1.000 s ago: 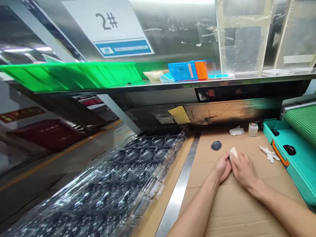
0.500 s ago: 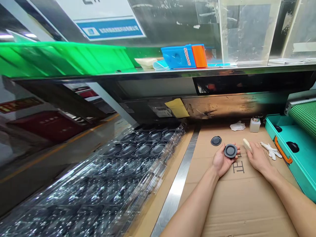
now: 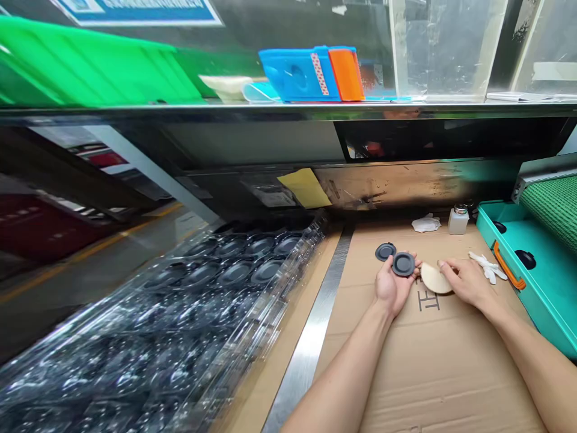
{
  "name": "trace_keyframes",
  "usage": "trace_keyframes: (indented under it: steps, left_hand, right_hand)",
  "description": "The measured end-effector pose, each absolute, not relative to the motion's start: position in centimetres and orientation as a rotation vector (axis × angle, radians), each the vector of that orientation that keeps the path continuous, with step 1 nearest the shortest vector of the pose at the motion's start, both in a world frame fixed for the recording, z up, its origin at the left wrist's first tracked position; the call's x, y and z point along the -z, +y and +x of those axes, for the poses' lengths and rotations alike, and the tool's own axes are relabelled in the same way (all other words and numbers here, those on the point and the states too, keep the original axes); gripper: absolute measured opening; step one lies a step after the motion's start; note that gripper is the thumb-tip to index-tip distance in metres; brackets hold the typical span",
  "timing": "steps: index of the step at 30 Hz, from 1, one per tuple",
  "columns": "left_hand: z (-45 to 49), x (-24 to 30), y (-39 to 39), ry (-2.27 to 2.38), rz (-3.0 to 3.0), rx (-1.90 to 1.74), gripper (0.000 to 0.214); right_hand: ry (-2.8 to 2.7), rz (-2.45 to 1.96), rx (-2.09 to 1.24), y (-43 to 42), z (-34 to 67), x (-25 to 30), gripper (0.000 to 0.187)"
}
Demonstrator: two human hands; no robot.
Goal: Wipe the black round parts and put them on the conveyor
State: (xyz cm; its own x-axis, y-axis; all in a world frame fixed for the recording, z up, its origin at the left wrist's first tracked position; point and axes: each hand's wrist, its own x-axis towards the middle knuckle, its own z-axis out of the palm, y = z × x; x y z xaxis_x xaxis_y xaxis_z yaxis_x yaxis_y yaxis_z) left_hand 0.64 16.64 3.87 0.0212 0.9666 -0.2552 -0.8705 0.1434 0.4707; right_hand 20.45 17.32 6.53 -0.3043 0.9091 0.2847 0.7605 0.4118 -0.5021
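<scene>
My left hand [image 3: 390,284] lies palm up and holds a dark grey round rubber disc [image 3: 403,264] at the fingers. A matching disc [image 3: 385,251] lies on the cardboard sheet [image 3: 433,373], just beyond my left fingertips. My right hand [image 3: 466,281] grips a round beige pad [image 3: 433,279] by its edge, a short gap from the disc in my left hand. The pad looks like foam or sponge, but I cannot tell its material.
A small dispenser bottle [image 3: 458,221] and a crumpled white cloth [image 3: 425,224] stand beyond my hands. White gloves [image 3: 487,266] lie by a teal tray [image 3: 518,264]. Plastic trays of dark discs [image 3: 180,313] are stacked left, past a metal strip [image 3: 311,343].
A dark disc has appeared in my left hand since the oldest frame. The beige pad has turned from edge-on to nearly flat in my right hand, and the view has tilted downward.
</scene>
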Motion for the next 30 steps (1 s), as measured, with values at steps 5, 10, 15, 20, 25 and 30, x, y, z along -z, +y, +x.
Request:
trace_keyframes:
  steps: [5, 10, 15, 20, 25, 30]
  left_hand:
    - [0.1, -4.3, 16.8, 0.583, 0.191, -1.498, 0.035]
    - [1.3, -5.0, 15.6, 0.575, 0.287, -1.293, 0.054]
    - [3.5, -4.0, 14.6, 0.611, 0.467, -1.137, 0.062]
    - [4.7, -3.1, 13.9, 0.758, 0.655, -1.216, 0.061]
    - [5.0, -3.0, 13.5, 0.861, 0.901, -1.212, 0.063]
    - [5.1, -2.9, 13.6, 0.903, 0.752, -1.270, 0.062]
  right_hand:
    - [-1.993, -1.828, 0.269, 19.3, 24.2, -5.5, 0.024]
    - [-2.088, -1.486, -0.071, 18.9, 22.7, -5.9, 0.027]
    - [-2.111, -1.092, -0.326, 15.7, 18.4, -6.9, 0.028]
    - [-2.205, -1.029, -0.407, 14.8, 17.5, -6.5, 0.024]
    - [-2.105, -1.194, -0.360, 15.2, 17.9, -6.7, 0.018]
    - [-2.166, -1.131, -0.383, 14.8, 17.0, -6.9, 0.021]
